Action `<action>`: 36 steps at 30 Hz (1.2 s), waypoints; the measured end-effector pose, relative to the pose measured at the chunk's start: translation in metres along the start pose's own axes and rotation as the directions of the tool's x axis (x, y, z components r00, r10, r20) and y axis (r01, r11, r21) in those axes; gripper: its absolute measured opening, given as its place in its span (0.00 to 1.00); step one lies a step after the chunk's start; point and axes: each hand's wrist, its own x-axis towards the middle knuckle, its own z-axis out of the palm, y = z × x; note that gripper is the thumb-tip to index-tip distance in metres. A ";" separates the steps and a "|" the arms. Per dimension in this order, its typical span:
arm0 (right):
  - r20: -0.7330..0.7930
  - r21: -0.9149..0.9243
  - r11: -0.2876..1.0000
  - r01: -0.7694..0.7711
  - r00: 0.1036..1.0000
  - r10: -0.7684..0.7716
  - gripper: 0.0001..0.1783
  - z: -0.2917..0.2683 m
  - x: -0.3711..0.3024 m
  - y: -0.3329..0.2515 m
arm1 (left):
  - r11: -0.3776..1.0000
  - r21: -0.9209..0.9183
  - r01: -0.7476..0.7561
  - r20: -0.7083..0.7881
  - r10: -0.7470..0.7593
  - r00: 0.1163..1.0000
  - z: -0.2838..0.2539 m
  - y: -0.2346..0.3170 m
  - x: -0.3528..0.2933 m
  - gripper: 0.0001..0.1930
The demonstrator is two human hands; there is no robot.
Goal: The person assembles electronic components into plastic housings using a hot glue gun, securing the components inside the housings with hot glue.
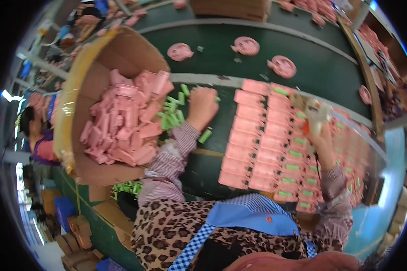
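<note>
My left hand point(203, 108) is curled closed over the green work surface point(199, 174), beside a heap of small light-green pieces point(171, 118). What its fingers hold, if anything, is hidden. My right hand point(323, 147) is wrapped round a white gun-shaped tool point(319, 111) with an orange-red part, above rows of flat pink plastic parts point(244, 137). Many parts in the right-hand rows carry a green piece point(295, 154) each; the two leftmost columns are mostly bare pink. A loose green piece point(205, 136) lies just below my left hand.
A large cardboard box point(68, 113) of pink plastic parts point(126, 117) stands at the left. Beyond a pale rail, round pink parts point(246, 45) lie on a green conveyor belt point(212, 49). Another cardboard box point(230, 8) sits at the far edge. A person's sleeve point(47, 147) shows at far left.
</note>
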 end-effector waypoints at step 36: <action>0.215 0.706 0.674 -0.218 0.973 0.089 0.38 0.016 -0.020 -0.057 | -0.360 -0.704 0.612 0.601 0.157 0.784 -0.019 0.167 -0.005 0.09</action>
